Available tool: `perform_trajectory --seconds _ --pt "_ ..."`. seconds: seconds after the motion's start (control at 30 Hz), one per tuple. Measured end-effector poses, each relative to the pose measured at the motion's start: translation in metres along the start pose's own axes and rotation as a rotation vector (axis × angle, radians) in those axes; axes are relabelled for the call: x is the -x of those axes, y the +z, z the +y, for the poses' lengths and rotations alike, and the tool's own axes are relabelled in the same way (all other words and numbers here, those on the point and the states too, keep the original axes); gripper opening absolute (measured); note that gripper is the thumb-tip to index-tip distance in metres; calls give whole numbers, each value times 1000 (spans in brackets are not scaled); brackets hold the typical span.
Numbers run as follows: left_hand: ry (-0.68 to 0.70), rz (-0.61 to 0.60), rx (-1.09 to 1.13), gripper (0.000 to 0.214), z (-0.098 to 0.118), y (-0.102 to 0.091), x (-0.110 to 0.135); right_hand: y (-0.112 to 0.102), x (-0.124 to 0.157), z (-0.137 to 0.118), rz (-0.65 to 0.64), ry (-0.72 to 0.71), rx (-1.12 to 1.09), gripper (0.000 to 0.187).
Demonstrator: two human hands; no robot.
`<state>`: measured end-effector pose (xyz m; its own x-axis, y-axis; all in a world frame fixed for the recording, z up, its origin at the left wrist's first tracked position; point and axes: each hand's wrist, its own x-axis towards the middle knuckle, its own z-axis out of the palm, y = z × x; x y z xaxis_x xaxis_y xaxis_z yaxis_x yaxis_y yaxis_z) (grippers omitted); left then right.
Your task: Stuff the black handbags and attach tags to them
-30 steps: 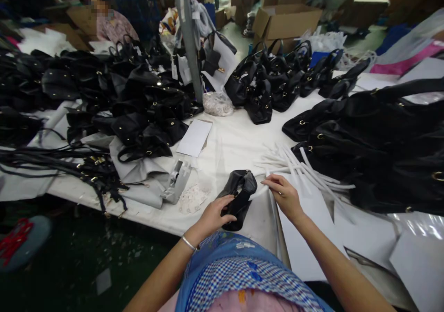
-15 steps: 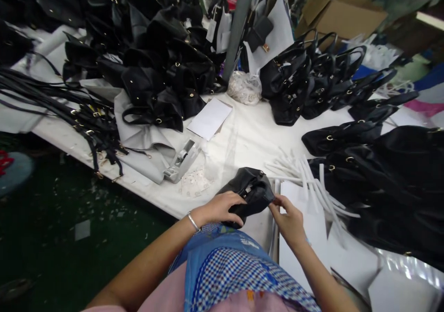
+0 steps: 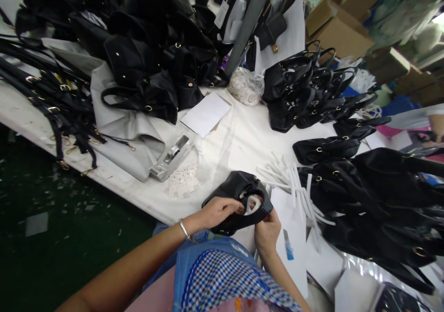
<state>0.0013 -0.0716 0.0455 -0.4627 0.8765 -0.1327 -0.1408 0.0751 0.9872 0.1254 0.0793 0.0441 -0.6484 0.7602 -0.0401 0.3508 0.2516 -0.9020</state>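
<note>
While loose black straps (image 3: 52,94) and a tape dispenser (image 3: 171,157) lie to the left on the white table (image 3: 243,141), the left hand (image 3: 218,210) curls its fingers tight over the rim of a small black bag (image 3: 236,189) at the table's near edge. The right hand (image 3: 267,231) pinches its other side, beside a curled white strip (image 3: 253,204). More white strips (image 3: 294,182) and piled black bags (image 3: 374,196) lie to the right.
</note>
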Motion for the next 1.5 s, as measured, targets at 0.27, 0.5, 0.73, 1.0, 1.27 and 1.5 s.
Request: perform_trajectory --seconds 0.27,0.5,0.73,1.0,1.27,1.5 --pt "20 56 -412 20 1 10 -50 4 -3 2 9 2 -12 41" --pt "122 194 -564 21 -6 20 -42 -20 -1 0 -52 -218 323 27" --pt "242 249 -607 25 -8 20 -45 -32 2 18 -136 -383 466 22" --pt "270 177 -781 27 -14 28 -56 -43 -6 3 -90 -46 235 28" --pt "336 195 -755 24 -16 35 -55 -44 -8 -28 -134 35 179 31" --pt "164 237 -647 16 -11 35 -55 -40 -11 -24 -177 21 349 32"
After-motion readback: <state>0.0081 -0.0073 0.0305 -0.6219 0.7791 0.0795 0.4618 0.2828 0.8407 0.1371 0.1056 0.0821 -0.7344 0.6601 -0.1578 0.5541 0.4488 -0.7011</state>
